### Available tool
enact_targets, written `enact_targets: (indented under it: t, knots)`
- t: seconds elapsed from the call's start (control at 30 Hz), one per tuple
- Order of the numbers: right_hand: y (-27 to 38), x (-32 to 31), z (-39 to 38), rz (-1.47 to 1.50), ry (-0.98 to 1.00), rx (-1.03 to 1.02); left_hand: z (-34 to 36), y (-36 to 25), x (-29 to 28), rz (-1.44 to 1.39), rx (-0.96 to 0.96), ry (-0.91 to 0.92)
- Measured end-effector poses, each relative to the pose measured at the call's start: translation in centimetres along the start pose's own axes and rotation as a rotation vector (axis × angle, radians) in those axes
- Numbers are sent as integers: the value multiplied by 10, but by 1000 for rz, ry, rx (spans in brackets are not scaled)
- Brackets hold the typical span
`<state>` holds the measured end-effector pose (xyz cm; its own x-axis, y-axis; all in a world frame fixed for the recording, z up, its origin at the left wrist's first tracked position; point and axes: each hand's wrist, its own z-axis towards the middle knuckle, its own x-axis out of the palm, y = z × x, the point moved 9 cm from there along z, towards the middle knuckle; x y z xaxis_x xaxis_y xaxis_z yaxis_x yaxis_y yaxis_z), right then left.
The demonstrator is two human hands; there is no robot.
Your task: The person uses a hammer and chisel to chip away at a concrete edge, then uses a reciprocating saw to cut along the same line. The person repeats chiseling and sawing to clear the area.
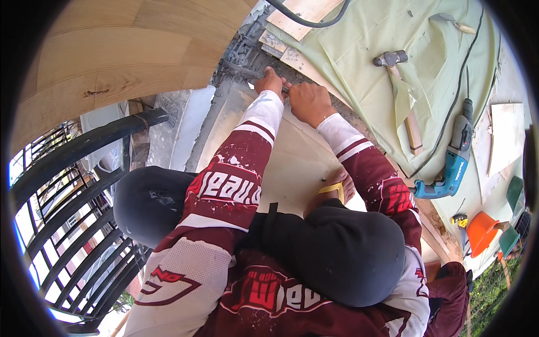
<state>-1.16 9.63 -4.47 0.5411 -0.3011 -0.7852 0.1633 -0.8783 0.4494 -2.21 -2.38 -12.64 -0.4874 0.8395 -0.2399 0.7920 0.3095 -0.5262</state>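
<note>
My left hand is closed at the edge of the rough grey mortar. Beside it my right hand makes a fist, its knuckles turned up. The two nearly touch, and a thin dark piece shows between them; its kind is too covered by the fingers to make out. Below both hands lies a dusty beige board. My foot in a yellow-strapped sandal rests on this board, between my bent knees.
A sledgehammer and a teal rotary hammer drill lie on a pale green sheet at right, with a trowel farther off. Curved wood planking and a black railing stand left. An orange container sits far right.
</note>
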Motion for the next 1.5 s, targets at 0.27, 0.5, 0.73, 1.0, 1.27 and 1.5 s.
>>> enact_targets:
  t: [0.27, 0.5, 0.73, 1.0, 1.27, 1.5]
  knots:
    - [-13, 4, 1, 274, -21, 141, -7, 2, 0, -173, -141, -49]
    - [-25, 28, 5, 428, -9, 181, -2, 7, 0, -323, 6, -124]
    - [-35, 59, 17, 521, 112, 189, 8, 20, -1, -222, -21, -198]
    - [-46, 94, 34, 531, 202, 183, 29, 41, -4, -157, -120, -260]
    - [-58, 111, 61, 537, 159, 69, 41, 40, 5, -120, -94, -401]
    - [-54, 104, 49, 499, 209, 134, 34, 23, 1, -222, -129, -286]
